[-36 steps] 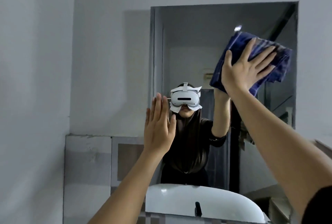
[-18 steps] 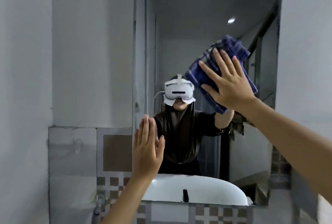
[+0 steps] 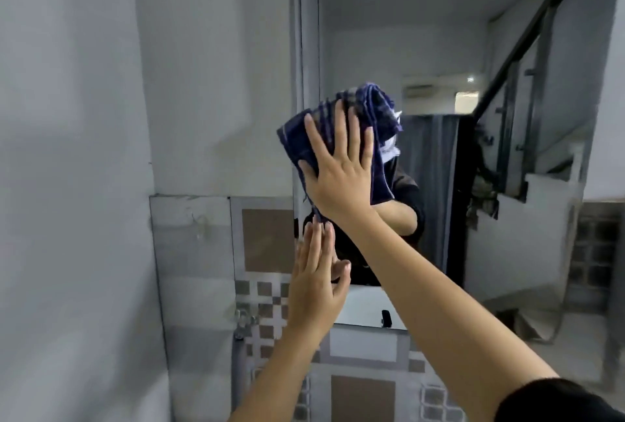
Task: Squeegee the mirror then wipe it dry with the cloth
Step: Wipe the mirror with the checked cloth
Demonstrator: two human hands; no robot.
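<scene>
Mirror (image 3: 422, 49) drying underway — my flat right hand (image 3: 341, 178) has swept the cloth (image 3: 341, 137) from two o'clock to nine; left hand (image 3: 318, 283) braces, spread and empty.

grey wall (image 3: 84, 117); checkered tiles (image 3: 267, 289); tap (image 3: 244, 318) at lower left

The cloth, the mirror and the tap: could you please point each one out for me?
cloth (image 3: 297, 142), head view, left part beside the fingers.
mirror (image 3: 406, 32), head view, upper glass.
tap (image 3: 244, 320), head view, metal body.
</scene>
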